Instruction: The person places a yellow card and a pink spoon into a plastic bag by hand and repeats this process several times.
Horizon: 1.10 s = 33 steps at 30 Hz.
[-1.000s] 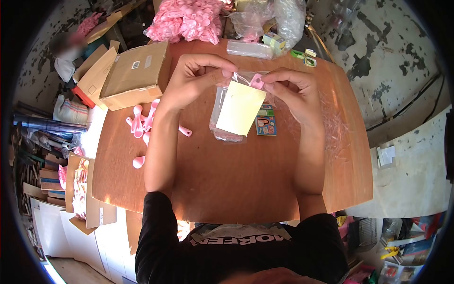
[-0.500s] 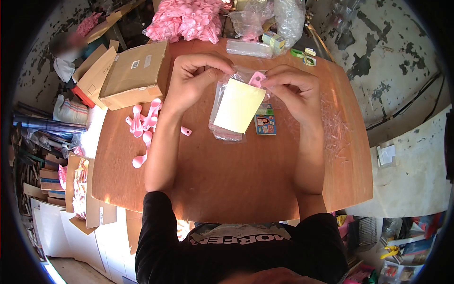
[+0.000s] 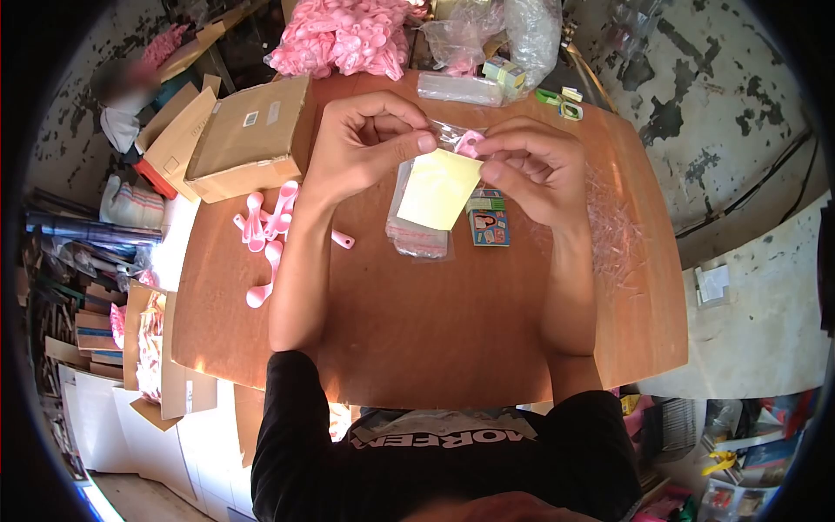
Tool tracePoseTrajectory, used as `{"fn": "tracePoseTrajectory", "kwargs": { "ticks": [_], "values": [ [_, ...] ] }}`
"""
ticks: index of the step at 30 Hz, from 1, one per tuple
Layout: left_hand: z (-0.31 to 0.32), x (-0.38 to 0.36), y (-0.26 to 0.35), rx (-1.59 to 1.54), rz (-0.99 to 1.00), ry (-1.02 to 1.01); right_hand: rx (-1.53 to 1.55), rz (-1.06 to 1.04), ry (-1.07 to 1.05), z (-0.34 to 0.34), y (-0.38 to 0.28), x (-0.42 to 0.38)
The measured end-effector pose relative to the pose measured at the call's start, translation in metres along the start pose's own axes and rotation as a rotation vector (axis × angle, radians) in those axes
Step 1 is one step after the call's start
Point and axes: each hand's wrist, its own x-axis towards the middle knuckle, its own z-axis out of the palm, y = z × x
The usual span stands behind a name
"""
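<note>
My left hand pinches the upper left of a clear plastic bag, its thumb at the corner of a yellow card. My right hand is closed on the bag's upper right side, by the end of a pink spoon that shows above the card. How far the spoon reaches behind the card is hidden. Beneath them on the table lies a stack of clear bags. A small blue and green box lies just right of the stack. Several loose pink spoons are near my left forearm.
A cardboard box stands at the table's back left. Behind my hands are a large heap of pink spoons, a clear plastic packet and green-and-white items. Clear strips lie at right. A blurred person is at far left.
The yellow card has moved slightly up and its lower edge has risen, uncovering more of the bag stack. My left thumb has shifted onto the card's corner, and my right fingers have changed their hold.
</note>
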Motion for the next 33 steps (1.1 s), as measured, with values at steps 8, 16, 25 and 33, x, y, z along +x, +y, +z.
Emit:
{"fn": "tracePoseTrajectory", "kwargs": {
  "ticks": [8,16,25,33],
  "values": [
    [-0.006,0.004,0.0,0.042,-0.086,0.062,-0.012,0.02,0.045,0.005,0.005,0.001],
    [-0.002,0.0,0.007,0.045,-0.225,-0.054,0.0,-0.057,0.11,0.007,-0.002,0.001],
    [-0.044,-0.133,0.114,0.581,0.018,0.317,-0.148,0.352,0.125,-0.012,-0.053,-0.011],
    [-0.042,-0.392,0.173,0.695,-0.061,1.648,-0.572,-0.045,-0.008,-0.037,-0.02,-0.016]
  ]
}}
